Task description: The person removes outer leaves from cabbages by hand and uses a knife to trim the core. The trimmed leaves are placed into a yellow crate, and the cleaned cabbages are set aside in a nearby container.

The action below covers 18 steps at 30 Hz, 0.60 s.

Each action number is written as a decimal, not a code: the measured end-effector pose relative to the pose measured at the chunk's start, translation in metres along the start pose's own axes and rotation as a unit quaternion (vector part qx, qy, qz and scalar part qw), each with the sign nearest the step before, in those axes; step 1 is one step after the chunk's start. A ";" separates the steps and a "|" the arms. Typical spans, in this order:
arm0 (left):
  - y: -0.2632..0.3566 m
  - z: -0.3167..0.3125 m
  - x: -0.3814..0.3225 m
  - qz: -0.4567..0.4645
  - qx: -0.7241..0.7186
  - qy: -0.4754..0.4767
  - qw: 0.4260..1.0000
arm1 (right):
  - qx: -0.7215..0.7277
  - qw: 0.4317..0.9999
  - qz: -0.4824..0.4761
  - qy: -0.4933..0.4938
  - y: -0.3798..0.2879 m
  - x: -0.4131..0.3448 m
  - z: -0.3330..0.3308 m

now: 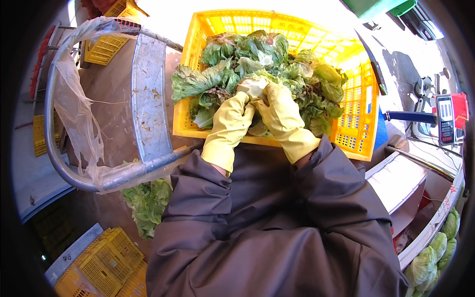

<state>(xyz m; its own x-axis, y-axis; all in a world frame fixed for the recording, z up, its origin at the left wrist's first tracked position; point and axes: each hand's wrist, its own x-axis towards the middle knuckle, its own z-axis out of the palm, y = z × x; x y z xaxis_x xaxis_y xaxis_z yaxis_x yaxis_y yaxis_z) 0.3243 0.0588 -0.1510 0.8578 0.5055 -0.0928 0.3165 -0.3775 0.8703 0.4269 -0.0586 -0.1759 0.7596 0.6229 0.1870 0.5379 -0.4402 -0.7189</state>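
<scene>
Yellow rubber gloves cover both hands. My left hand (233, 117) and my right hand (279, 109) meet over the near side of a yellow plastic crate (178, 124). Between the fingertips they grip a lettuce piece (256, 87) with its pale stem end uppermost; its lower part is hidden by the gloves. Around and beyond it, a heap of loose lettuce leaves (263, 46) fills much of the crate, some browned or wilted. One large leaf (198, 80) hangs over the crate's left rim.
At left stands a tubular metal cart handle (52, 122) wrapped in torn plastic film. More lettuce leaves (148, 208) lie by my left sleeve. Yellow crates (102, 263) are at lower left. A scale display (445, 118) and cabbage-like heads (425, 265) are on the right.
</scene>
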 end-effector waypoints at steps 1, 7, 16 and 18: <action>0.001 0.001 0.001 0.006 0.010 0.008 1.000 | -0.009 1.000 -0.008 -0.014 0.000 0.001 0.000; -0.024 0.013 0.005 0.038 0.083 0.052 0.994 | -0.098 0.989 -0.010 -0.112 -0.004 0.005 0.002; -0.067 -0.002 0.005 0.076 0.081 0.085 0.990 | -0.029 0.983 -0.077 -0.166 0.056 -0.010 -0.011; -0.065 -0.005 0.004 0.105 0.155 0.097 0.978 | -0.072 0.986 -0.040 -0.148 0.074 -0.006 -0.012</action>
<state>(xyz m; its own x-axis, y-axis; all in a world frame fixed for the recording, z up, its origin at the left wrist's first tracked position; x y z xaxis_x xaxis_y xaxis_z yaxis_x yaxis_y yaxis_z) 0.3052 0.0892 -0.2052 0.8341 0.5171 0.1921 0.2740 -0.6906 0.6694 0.4662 -0.1024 -0.2222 0.5851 0.8107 0.0203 0.6537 -0.4566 -0.6035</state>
